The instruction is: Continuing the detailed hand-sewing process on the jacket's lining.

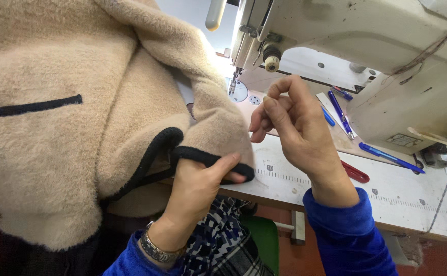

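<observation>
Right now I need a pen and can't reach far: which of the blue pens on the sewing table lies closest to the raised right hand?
The short blue pen, just beyond the right hand's knuckles. The long blue pen lies farther back against the sewing machine, and another blue pen lies off to the right.

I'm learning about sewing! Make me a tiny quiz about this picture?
1. True or false: the left hand pinches the black trim of the beige coat.
2. What does the right hand hold? A) a pen B) scissors C) nothing clearly visible
3. What colour are the pens on the table by the sewing machine?

Key: 1 true; 2 C; 3 blue.
</observation>
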